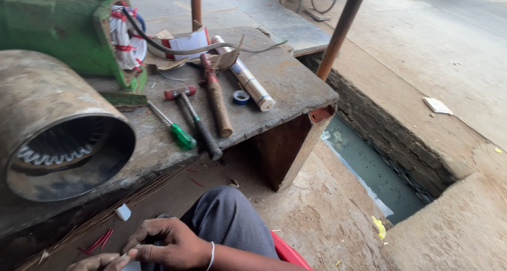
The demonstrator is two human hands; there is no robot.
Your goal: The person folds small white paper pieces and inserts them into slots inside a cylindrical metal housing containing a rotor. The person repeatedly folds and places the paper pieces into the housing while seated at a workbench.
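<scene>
A rough concrete surface (285, 81) stands at the side of a street, with an open drain of dark water (369, 170) running past its right edge. At the left edge of the surface lies a rusty motor housing (47, 118), its toothed inside turned toward the camera, and behind it stands a green motor body (58, 28) with white and red windings showing. Near the front edge lie a green-handled screwdriver (174, 128), a black-handled tool (203, 133) and a wooden-handled hammer (216, 99), close beside each other. A small roll of blue tape (241, 96) and a rolled sheet of paper (245, 81) lie nearer to the right edge.

Below the surface, at the bottom of the view, the right hand (169, 244) rests over a knee in grey trousers, the fingers curled and pressed together on a thin pale strip (128, 254) (it is too small to say what it is). The left hand (97, 262) is cut by the frame; it touches the same strip, but I cannot tell its grip. A small white piece (123, 212) and red slivers (100, 240) lie on the ground just beside the hands.
</scene>
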